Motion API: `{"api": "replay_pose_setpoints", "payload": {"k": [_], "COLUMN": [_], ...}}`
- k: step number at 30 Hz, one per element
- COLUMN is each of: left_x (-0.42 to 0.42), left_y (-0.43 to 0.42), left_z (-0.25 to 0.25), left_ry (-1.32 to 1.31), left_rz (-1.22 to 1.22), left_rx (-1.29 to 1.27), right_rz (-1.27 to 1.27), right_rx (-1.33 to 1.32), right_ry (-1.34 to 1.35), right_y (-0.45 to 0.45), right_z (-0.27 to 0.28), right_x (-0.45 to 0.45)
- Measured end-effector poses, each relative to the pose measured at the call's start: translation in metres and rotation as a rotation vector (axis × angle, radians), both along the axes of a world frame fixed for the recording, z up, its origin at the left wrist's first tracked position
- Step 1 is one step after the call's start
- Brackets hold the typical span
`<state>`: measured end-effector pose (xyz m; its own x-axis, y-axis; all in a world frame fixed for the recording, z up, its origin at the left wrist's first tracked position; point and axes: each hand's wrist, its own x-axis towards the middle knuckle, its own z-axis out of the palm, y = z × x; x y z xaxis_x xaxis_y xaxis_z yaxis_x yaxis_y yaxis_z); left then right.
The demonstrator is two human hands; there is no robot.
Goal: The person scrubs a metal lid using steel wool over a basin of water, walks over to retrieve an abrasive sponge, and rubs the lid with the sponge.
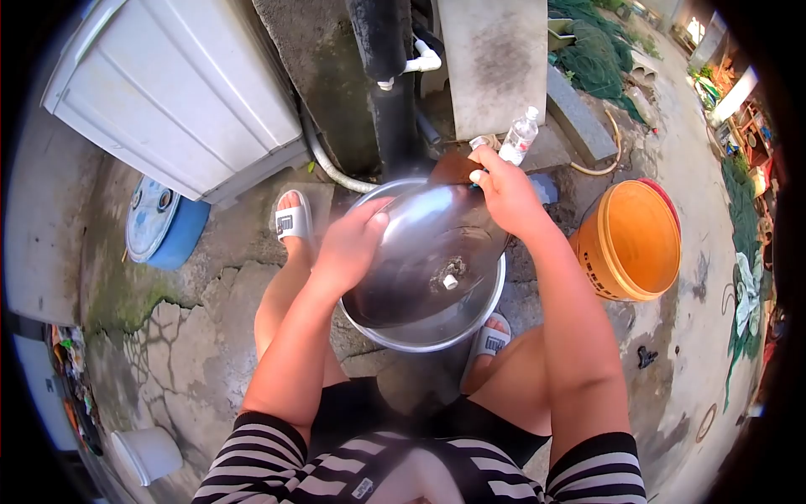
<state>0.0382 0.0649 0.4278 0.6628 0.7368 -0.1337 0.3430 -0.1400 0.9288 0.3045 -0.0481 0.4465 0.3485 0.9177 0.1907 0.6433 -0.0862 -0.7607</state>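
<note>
A dark metal wok [420,244] is held tilted over a wide silver basin [420,343] standing on the ground between my feet. My left hand [351,239] grips the wok's left rim, thumb on top. At the far right rim, my right hand [508,189] is closed on the wok's edge, fingers partly hidden. Just left of it is a brown patch [453,170]; I cannot tell whether it is part of the wok. Low inside the wok shows a small white piece [450,282] with dark residue around it.
A clear plastic bottle [519,139] stands beyond my right hand. An orange bucket [634,244] sits at right, a blue drum [164,223] and white cabinet [176,92] at left. A black pipe [390,109] rises ahead. At lower left lies a white bucket [151,454].
</note>
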Motion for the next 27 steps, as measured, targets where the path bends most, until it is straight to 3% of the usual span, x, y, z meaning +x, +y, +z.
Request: {"api": "replay_pose_setpoints", "payload": {"k": [3, 7, 11, 27], "left_x": [0.002, 0.002, 0.001, -0.004], "left_y": [0.001, 0.005, -0.003, 0.001], "left_z": [-0.014, -0.016, 0.013, 0.02], "left_ry": [-0.056, -0.187, -0.229, -0.271], "left_rz": [0.014, 0.064, 0.06, -0.036], "left_rx": [0.189, -0.241, -0.449, -0.382], "right_rz": [-0.024, -0.144, -0.056, -0.08], "right_rx": [0.097, 0.31, 0.261, 0.314], "right_ry": [-0.164, -0.372, -0.5, -0.639], "right_y": [0.002, 0.001, -0.004, 0.011], "right_z": [-0.003, 0.003, 0.01, -0.007], "right_x": [-0.009, -0.012, -0.015, -0.039]}}
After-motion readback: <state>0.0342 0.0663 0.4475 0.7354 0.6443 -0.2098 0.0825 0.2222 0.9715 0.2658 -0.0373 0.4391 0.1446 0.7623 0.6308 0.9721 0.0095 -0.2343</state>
